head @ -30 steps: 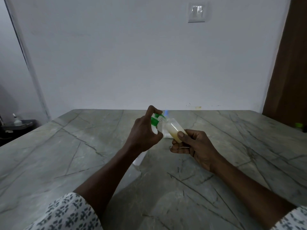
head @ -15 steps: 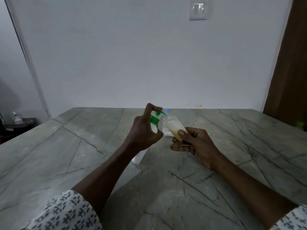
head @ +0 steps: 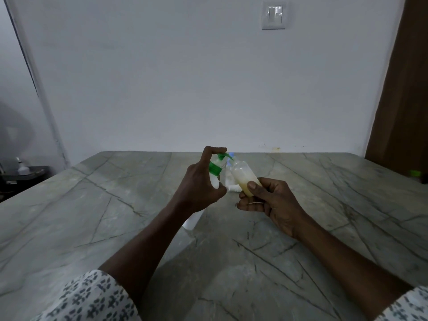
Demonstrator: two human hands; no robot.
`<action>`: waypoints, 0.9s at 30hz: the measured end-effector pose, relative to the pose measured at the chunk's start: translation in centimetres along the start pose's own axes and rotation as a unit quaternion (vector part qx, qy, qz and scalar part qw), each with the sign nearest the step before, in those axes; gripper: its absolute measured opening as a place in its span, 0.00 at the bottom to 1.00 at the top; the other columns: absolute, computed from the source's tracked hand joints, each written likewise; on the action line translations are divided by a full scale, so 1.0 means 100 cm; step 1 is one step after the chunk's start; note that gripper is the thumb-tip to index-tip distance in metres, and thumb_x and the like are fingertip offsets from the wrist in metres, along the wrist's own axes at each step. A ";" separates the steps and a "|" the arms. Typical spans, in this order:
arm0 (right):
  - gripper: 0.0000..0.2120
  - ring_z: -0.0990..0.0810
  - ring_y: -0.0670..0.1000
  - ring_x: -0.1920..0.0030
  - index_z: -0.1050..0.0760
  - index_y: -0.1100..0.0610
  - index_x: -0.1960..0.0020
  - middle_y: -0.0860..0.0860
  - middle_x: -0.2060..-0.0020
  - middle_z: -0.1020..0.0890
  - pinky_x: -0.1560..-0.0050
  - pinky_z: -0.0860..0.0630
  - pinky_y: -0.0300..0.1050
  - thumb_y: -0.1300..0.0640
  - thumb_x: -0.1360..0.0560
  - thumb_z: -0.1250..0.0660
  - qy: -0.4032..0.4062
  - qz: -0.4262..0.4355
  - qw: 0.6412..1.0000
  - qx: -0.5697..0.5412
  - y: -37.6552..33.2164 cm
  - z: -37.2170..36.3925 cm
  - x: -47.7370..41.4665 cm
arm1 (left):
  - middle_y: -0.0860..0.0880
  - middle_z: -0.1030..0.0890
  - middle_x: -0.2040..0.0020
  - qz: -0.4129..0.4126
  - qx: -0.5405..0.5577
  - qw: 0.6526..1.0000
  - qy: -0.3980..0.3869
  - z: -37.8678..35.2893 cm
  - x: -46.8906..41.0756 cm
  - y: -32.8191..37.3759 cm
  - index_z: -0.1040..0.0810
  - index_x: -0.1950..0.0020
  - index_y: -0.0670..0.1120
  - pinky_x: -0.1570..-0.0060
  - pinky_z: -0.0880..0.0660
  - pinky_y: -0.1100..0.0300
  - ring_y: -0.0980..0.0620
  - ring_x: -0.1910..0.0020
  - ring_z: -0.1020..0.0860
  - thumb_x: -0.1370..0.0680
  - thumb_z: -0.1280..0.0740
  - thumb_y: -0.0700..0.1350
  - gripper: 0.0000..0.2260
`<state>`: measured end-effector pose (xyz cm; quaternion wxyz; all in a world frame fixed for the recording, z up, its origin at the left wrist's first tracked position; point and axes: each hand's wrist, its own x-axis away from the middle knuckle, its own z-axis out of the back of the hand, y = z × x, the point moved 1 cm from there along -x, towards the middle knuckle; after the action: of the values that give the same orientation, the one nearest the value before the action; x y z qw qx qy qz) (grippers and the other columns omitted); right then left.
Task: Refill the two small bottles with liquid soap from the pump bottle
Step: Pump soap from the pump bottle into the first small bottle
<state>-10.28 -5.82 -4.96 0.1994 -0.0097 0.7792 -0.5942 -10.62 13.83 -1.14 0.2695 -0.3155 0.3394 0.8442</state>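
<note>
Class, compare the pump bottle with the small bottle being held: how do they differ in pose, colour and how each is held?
The pump bottle has a green pump and collar; the small bottle is clear, showing yellowish liquid. The pump bottle is gripped by the left hand, forefinger on the pump; the small bottle leans, mouth toward the spout, in the right hand. Both are off the table.

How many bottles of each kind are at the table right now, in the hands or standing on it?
Pump bottle, in the left hand: 1
Small bottles: 2, the held small bottle in the right hand and the blue-topped small bottle behind it
Total: 3
</note>
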 end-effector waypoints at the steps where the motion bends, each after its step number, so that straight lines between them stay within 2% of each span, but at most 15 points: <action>1: 0.16 0.15 0.60 0.60 0.21 0.64 0.46 0.63 0.59 0.16 0.57 0.17 0.49 0.56 0.30 0.31 0.000 0.000 1.000 0.001 0.000 0.000 0.000 | 0.56 0.24 0.48 0.003 -0.002 1.000 0.007 0.000 0.000 0.000 0.34 0.31 0.49 0.60 0.28 0.77 0.59 0.60 0.23 0.34 0.23 0.38 0.35; 7: 0.17 0.15 0.59 0.61 0.22 0.65 0.46 0.63 0.59 0.16 0.55 0.17 0.51 0.56 0.30 0.31 -0.002 -0.005 1.000 0.010 0.002 -0.001 0.000 | 0.54 0.22 0.49 0.009 -0.006 0.999 0.034 -0.001 0.000 0.000 0.31 0.37 0.46 0.60 0.29 0.78 0.60 0.60 0.23 0.34 0.24 0.37 0.29; 11: 0.17 0.15 0.59 0.61 0.22 0.66 0.45 0.63 0.59 0.16 0.57 0.17 0.50 0.56 0.30 0.31 -0.008 0.001 1.000 0.011 0.004 0.000 0.000 | 0.54 0.23 0.48 0.015 -0.003 1.000 0.014 -0.002 -0.002 -0.001 0.33 0.35 0.47 0.60 0.28 0.78 0.62 0.60 0.23 0.34 0.23 0.37 0.31; 14: 0.21 0.15 0.58 0.62 0.23 0.69 0.44 0.63 0.60 0.16 0.60 0.17 0.47 0.55 0.32 0.30 0.005 0.011 1.000 0.001 0.004 0.005 -0.002 | 0.53 0.21 0.52 0.014 0.019 1.000 0.004 -0.001 -0.002 0.002 0.33 0.33 0.49 0.63 0.26 0.72 0.58 0.64 0.22 0.34 0.26 0.38 0.31; 15: 0.25 0.15 0.58 0.62 0.23 0.70 0.45 0.63 0.60 0.16 0.60 0.17 0.47 0.53 0.34 0.27 0.009 0.015 1.000 -0.007 0.004 0.006 -0.003 | 0.53 0.19 0.54 0.011 0.018 1.000 0.007 0.000 -0.002 0.004 0.33 0.33 0.51 0.62 0.24 0.66 0.56 0.65 0.21 0.34 0.28 0.39 0.31; 17: 0.36 0.15 0.59 0.61 0.22 0.70 0.46 0.64 0.59 0.16 0.60 0.17 0.48 0.46 0.43 0.18 0.011 0.022 1.000 -0.008 0.004 0.006 -0.005 | 0.53 0.19 0.54 0.015 0.014 1.000 0.000 0.002 -0.002 0.006 0.33 0.32 0.52 0.60 0.22 0.60 0.53 0.63 0.20 0.34 0.28 0.39 0.32; 19: 0.42 0.15 0.59 0.60 0.21 0.68 0.47 0.64 0.58 0.16 0.59 0.17 0.48 0.41 0.50 0.17 0.007 0.023 1.000 -0.005 0.006 0.004 -0.006 | 0.52 0.19 0.54 0.022 0.009 1.000 -0.009 0.004 -0.002 0.006 0.34 0.31 0.51 0.61 0.21 0.57 0.51 0.63 0.20 0.34 0.28 0.38 0.33; 22: 0.41 0.15 0.58 0.60 0.22 0.69 0.45 0.64 0.58 0.16 0.59 0.17 0.48 0.43 0.47 0.18 -0.005 0.021 1.000 -0.008 0.007 0.003 -0.006 | 0.49 0.18 0.56 0.028 0.006 1.000 -0.002 0.006 -0.002 0.004 0.34 0.33 0.48 0.62 0.21 0.53 0.50 0.66 0.21 0.34 0.27 0.36 0.31; 27: 0.43 0.15 0.59 0.60 0.21 0.66 0.46 0.62 0.60 0.15 0.60 0.18 0.46 0.40 0.51 0.17 -0.007 0.018 1.000 0.006 0.006 0.000 -0.003 | 0.48 0.17 0.51 0.025 0.011 0.999 0.020 0.003 -0.002 0.001 0.32 0.38 0.45 0.60 0.20 0.54 0.50 0.63 0.20 0.34 0.26 0.36 0.27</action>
<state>-9.85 -5.50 -5.45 0.2150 0.0012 0.7744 -0.5950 -10.71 13.94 -0.78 0.2450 -0.3205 0.3621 0.8403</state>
